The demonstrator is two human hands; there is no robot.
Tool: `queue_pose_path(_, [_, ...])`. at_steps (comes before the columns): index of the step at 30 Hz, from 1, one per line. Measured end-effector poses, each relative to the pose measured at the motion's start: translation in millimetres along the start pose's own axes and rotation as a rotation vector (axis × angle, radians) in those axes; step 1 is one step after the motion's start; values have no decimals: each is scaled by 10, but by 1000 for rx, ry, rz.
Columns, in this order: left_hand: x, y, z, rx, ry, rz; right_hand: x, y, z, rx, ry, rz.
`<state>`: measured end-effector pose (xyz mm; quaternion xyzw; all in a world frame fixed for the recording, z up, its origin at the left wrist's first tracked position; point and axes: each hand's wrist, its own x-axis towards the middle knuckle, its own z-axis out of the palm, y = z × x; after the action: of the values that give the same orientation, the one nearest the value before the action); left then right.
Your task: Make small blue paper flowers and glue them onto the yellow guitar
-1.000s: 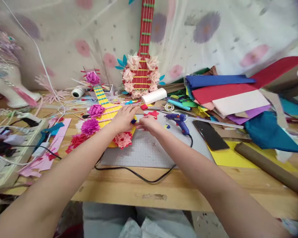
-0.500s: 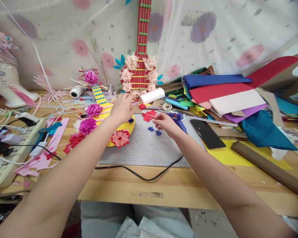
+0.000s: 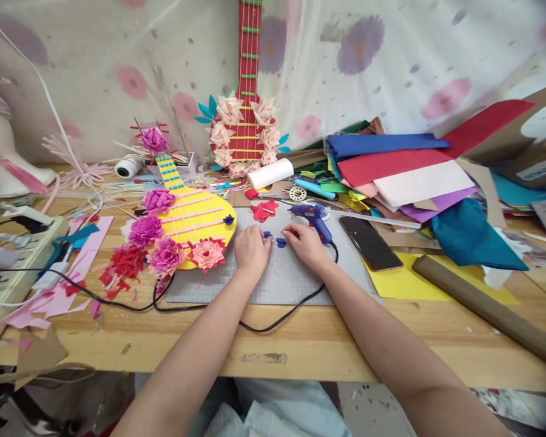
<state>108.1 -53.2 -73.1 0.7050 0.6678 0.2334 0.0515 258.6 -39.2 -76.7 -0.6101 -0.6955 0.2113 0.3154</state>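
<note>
On the grey cutting mat (image 3: 273, 285), my left hand (image 3: 252, 250) is low with its fingers closed at a small blue paper petal piece (image 3: 267, 234). Facing it, my right hand (image 3: 306, 244) has thumb and fingers pinched together; what lies between the tips is too small to make out. Another blue petal piece (image 3: 281, 243) lies just beside the right fingertips. Red paper petals (image 3: 264, 210) rest behind both hands. To the left is a yellow paper guitar (image 3: 195, 212) with pink and purple paper flowers and a small blue flower (image 3: 228, 220) near its right edge.
A blue glue gun (image 3: 316, 220) lies right of my hands, its black cord (image 3: 273, 328) looping across the front. Beyond are a phone (image 3: 370, 243), a brown tube (image 3: 482, 306) and stacked coloured paper (image 3: 404, 164). A red guitar (image 3: 248, 130) stands behind; a power strip (image 3: 22, 267) is left.
My left hand has come down from above the yellow guitar to the blue petals. My right hand has moved from the red petals towards them; its pale stick no longer shows. The view has shifted slightly.
</note>
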Motion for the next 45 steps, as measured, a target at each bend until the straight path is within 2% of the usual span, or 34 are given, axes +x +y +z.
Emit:
queue_pose_path(4, [40,19,10,-35,-14,-51,-17,-10,-30,10,57,19])
queue_pose_path(9, [71,41,76,-193,-53,-109,-45,39,-118,42,106,48])
queue_pose_path(15, [58,18,93,-256,-54,-80,-64,6,-109,-3,20,7])
queue_pose_path(19, [35,-45,62,-227,-15,70,-56,-74,11,-160,14,-103])
queue_pose_path(22, [20,-88,36,-156,-37,148,6,-125,88,-244,-10,-71])
queue_pose_path(26, [14,-111,26,-69,-56,100,124,-182,132,-288,-89,28])
queue_pose_path(30, [19,-116,22,-77,-18,43,180,-209,150,-320,-144,27])
queue_pose_path(36, [12,-109,6,-249,38,92,117,-192,146,-202,-85,-27])
queue_pose_path(39, [6,-104,15,-432,23,111,76,-220,119,-79,-54,-22])
queue_pose_path(41, [9,-107,31,-610,-29,78,55,-250,109,-16,-51,-48])
queue_pose_path(45, [42,-144,82,-922,-99,-77,30,-293,124,62,-52,-88])
